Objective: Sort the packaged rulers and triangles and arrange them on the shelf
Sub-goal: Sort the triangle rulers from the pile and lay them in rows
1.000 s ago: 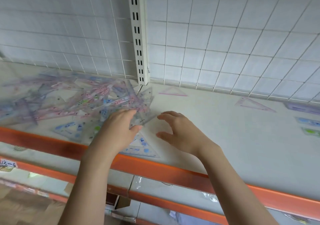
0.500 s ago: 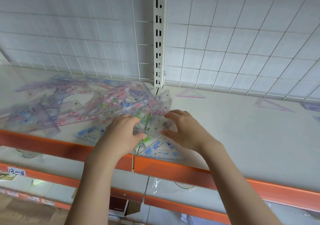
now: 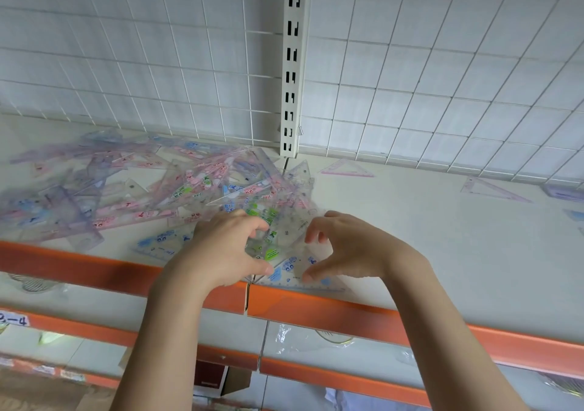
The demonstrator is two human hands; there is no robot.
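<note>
So the white shelf [image 3: 410, 246] has this big messy pile of packaged rulers and triangles [image 3: 151, 189] sprawled to the left of the slotted white upright [image 3: 294, 63], all clear plastic with pink, blue, purple and green cartoon prints, lying flat and overlapping every which way. Both hands are working at the near edge of that pile, just below the upright. The left hand [image 3: 224, 252] has its fingers curled around the left side of a clear triangle with green print [image 3: 268, 240], thumb tucked at the bottom edge near the orange shelf lip [image 3: 347, 312]. The right hand [image 3: 350, 249] is curled in a claw on the other side of it, fingertips touching the top of the plastic and thumb pressing down low, so the two hands pinch the same piece between them. Under it sits a triangle with blue print [image 3: 294, 271], flat on the shelf and touching the orange lip. Right of the upright, against the wire grid back [image 3: 442, 79], a pink-edged triangle [image 3: 346, 169] lies alone, and further right a purple-edged triangle [image 3: 493, 189] lies well apart from the pile. It's a bit blurry at the far right edge, can't tell what the pieces there are.
</note>
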